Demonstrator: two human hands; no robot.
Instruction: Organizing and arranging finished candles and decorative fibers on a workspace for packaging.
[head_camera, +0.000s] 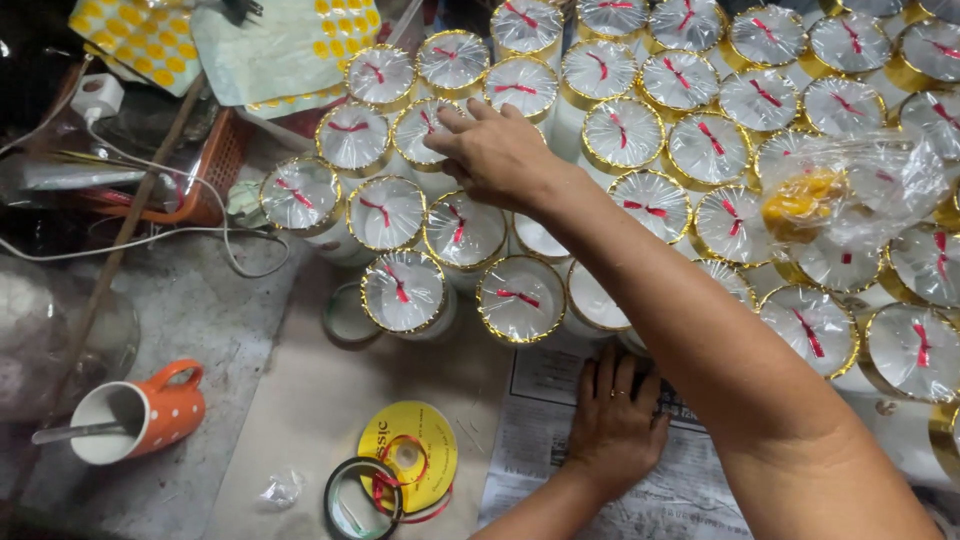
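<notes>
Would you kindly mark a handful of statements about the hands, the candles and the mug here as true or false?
1. The right hand reaches over the wrapped white candles and touches their tops. True.
2. The left hand holds the orange mug. False: it lies flat on the newspaper; the orange mug stands apart, untouched.
3. The mug has white dots and something with a metal handle in it. True.
4. The yellow ribbon spool sits on top of the candles. False: it lies on the table in front of them.
5. The candles have red wicks and gold rims. True.
</notes>
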